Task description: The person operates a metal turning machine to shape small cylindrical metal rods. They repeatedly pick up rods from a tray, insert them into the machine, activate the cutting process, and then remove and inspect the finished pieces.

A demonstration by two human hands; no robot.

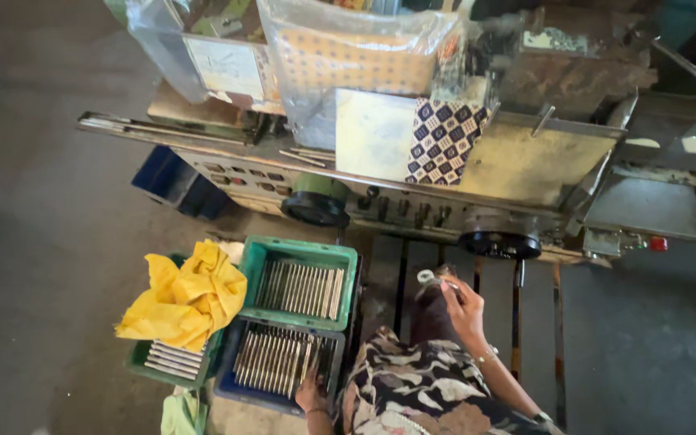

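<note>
1. Floor of dull grey concrete [34, 209] fills the far left of my downward view.
2. Next comes a crumpled yellow cloth [185, 300], draped over a small green crate [140, 361] whose flat metal strips [172, 358] show beneath the cloth's lower edge.
3. Just right of the cloth sit two more crates, one above the other in the view: a green crate [253, 266] farther from me and a blue crate [227, 379] nearer, each packed with upright rows of thin metal strips [300, 288].
4. My left hand [311, 395] rests at the lower right corner of the blue crate, fingers dipped among the strips there. I cannot tell whether they are pinching one or only touching them.
5. My patterned dark and cream garment [420, 387] covers my lap at the bottom centre.
6. My right hand [462, 306] is raised above my lap, fingers curled and closed around a small silvery metal piece [428, 277] whose rounded end pokes out to the left of my fingertips.
7. Across the top runs a long worn metal machine [541, 161], with two black round knobs [499, 244] on its front, clear plastic bags [348, 56] on top, and a chequered blue and white cloth [443, 141] hanging over its flat plate.
</note>
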